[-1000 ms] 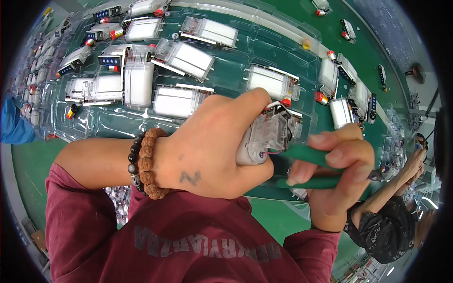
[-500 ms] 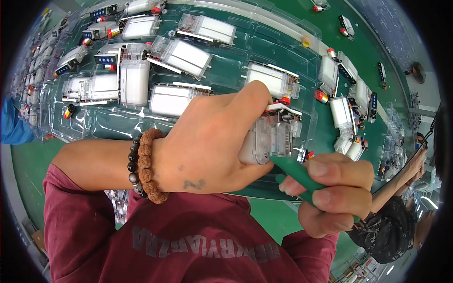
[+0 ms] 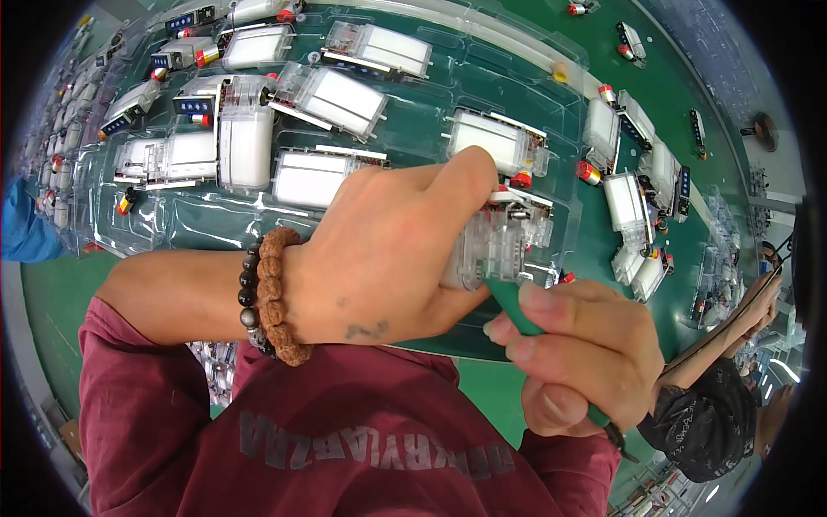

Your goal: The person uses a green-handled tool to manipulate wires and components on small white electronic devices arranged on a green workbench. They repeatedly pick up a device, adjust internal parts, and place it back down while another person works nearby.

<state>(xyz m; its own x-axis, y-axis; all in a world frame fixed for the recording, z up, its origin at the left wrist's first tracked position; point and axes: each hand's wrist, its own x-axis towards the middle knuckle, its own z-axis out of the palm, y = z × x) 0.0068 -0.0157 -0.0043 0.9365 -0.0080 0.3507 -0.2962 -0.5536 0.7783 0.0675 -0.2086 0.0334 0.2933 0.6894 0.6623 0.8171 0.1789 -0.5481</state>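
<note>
- Green tool (image 3: 510, 302): splayed earlier, end now at clear-cased unit (image 3: 491, 246), presumably pressing.
- Right hand (image 3: 594, 349): curled round tool.
- Left hand (image 3: 388, 254): closed round unit.

Green worktop (image 3: 594, 237), clear moulded plastic tray (image 3: 207, 226) lying on it, white-and-clear plastic assemblies (image 3: 622, 202) with red-ended cylinders (image 3: 589, 172) clustered just beside its right edge

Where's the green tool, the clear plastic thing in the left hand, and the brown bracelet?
Green tool (image 3: 508, 307), head view: on its green handle.
Clear plastic thing (image 3: 500, 250), head view: on its casing.
Brown bracelet (image 3: 270, 290), head view: on one bead.
</note>
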